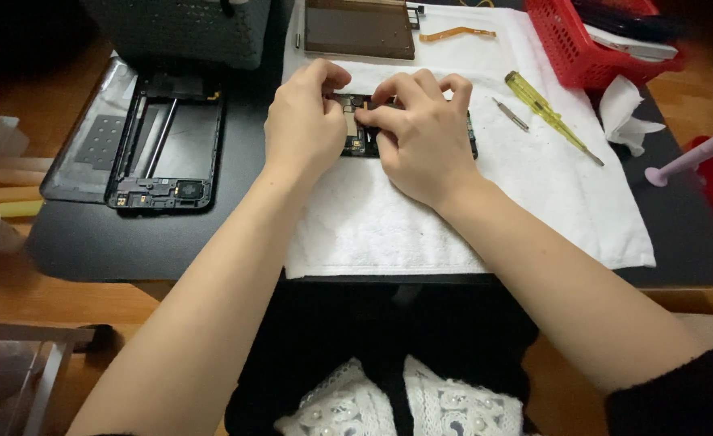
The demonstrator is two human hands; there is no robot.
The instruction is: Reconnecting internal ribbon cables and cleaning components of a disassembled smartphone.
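Both of my hands rest on the opened black phone body with its exposed circuit board (pixel 355 129), lying on the white towel (pixel 453 218): my left hand (pixel 304 129) curls over its left end, my right hand (pixel 421 137) pinches narrowly at the board; a yellow-handled screwdriver (pixel 546 113) lies right.

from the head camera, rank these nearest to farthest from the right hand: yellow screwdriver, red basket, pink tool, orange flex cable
Measured from the right hand, which rests on the opened phone:
1. Yellow screwdriver, just to its right on the white towel.
2. Orange flex cable, beyond it at the towel's far edge.
3. Red basket, far right corner.
4. Pink tool, at the right edge.
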